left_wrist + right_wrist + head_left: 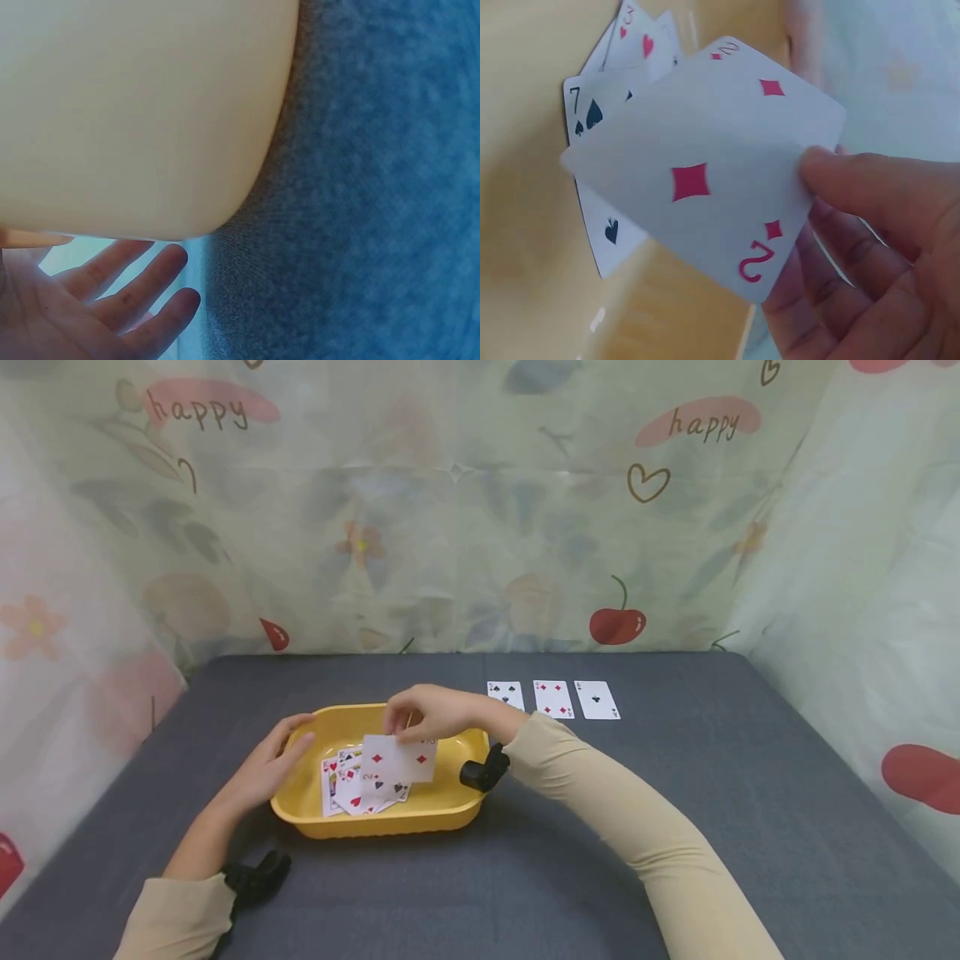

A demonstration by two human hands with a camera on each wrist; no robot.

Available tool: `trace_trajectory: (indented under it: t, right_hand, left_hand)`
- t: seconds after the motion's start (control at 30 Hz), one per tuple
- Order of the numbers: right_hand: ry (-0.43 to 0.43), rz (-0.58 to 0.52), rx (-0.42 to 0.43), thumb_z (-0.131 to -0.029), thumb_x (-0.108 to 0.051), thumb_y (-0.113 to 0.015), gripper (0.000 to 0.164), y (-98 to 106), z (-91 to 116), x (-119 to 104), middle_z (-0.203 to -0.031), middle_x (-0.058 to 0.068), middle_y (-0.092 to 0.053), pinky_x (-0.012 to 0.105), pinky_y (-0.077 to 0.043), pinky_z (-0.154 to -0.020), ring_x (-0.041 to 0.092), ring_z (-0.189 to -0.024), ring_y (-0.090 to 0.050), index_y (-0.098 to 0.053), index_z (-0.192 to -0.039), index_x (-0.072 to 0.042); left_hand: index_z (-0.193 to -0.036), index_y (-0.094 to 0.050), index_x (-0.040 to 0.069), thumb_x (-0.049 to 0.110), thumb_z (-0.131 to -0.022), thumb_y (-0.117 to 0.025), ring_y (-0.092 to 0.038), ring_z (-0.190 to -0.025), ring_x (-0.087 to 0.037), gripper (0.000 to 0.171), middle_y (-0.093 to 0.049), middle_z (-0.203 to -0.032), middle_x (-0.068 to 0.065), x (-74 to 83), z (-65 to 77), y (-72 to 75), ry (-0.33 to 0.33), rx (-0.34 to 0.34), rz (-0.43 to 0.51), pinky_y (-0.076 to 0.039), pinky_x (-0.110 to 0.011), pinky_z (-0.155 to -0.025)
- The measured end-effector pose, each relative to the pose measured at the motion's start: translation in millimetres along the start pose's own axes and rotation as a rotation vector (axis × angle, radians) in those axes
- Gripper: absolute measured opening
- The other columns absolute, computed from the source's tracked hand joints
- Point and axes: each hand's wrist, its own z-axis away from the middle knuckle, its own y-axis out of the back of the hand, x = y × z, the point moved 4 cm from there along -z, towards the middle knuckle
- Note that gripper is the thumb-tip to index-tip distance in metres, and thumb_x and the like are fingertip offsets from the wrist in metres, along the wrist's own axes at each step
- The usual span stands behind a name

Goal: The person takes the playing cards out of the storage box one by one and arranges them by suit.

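Lying beyond 1 tub (386,825) are 3 cards (554,699), the right hand (438,712) pinching 1 card (397,762), left hand (268,764) spread.

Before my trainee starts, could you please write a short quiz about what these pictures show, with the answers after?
1. What does the right hand pinch?
2. How many face-up cards are visible in the row outside the yellow tub?
3. Where is the left hand?
A) Over the row
B) At the left end of the tub
C) Under the right hand

Key:
1. The two of diamonds
2. Three
3. B
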Motion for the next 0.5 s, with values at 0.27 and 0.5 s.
trace_trajectory:
  t: [0.27,0.5]
  right_hand:
    - [-0.012,-0.082,0.137,-0.090,-0.010,-0.060,0.021,19,24,8,-0.101,0.007,-0.063,0.019,-0.048,-0.076,0.013,-0.086,-0.058,-0.061,-0.110,-0.008]
    - [-0.031,-0.178,0.236,-0.090,-0.008,-0.059,0.026,30,46,23,-0.101,0.009,-0.063,0.023,-0.051,-0.078,0.016,-0.088,-0.062,-0.057,-0.115,-0.006]
  left_hand:
    - [-0.145,-0.022,0.005,0.043,-0.100,-0.034,-0.027,-0.133,-0.043,0.060,-0.023,-0.149,-0.026,0.8,0.0,0.6,-0.014,0.007,0.003,-0.024,-0.062,-0.106]
    - [-0.145,-0.022,0.005,0.042,-0.100,-0.034,-0.026,-0.133,-0.044,0.059,-0.022,-0.149,-0.026,1.8,0.4,0.5,-0.016,0.004,0.005,-0.023,-0.063,-0.105]
